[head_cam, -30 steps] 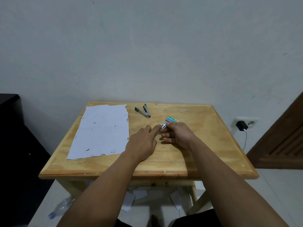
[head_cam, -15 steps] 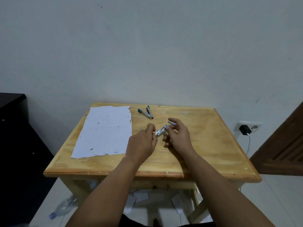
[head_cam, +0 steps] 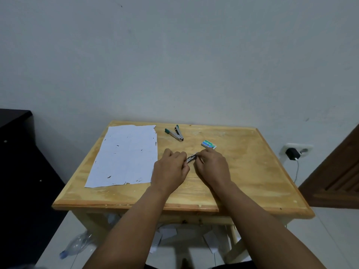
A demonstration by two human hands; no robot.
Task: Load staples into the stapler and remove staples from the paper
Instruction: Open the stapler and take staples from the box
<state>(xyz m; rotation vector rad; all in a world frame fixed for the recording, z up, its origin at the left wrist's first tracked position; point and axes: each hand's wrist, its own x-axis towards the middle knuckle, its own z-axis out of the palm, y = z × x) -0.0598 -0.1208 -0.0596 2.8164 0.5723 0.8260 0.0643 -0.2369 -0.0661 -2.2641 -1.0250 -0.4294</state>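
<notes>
A silver strip of staples (head_cam: 191, 158) is pinched between my two hands above the middle of the wooden table (head_cam: 252, 171). My left hand (head_cam: 171, 169) grips its left end, and my right hand (head_cam: 212, 167) grips its right end with thumb and fingertips. The small green staple box (head_cam: 208, 144) lies on the table just beyond my right hand. A green and silver stapler (head_cam: 174, 133) lies hinged open near the far edge. The white sheet of paper (head_cam: 124, 156), with torn edges and several dark staple marks, lies flat on the left side.
A wall outlet with a black charger (head_cam: 292, 153) is at the right, next to a brown door (head_cam: 338, 175). Dark furniture (head_cam: 17, 171) stands at the left. A plastic bottle (head_cam: 75, 245) and paper scraps (head_cam: 169, 232) lie on the floor under the table.
The staple box left my right hand and now lies on the table. My left hand closed on the staple strip, and both hands drew toward me with it.
</notes>
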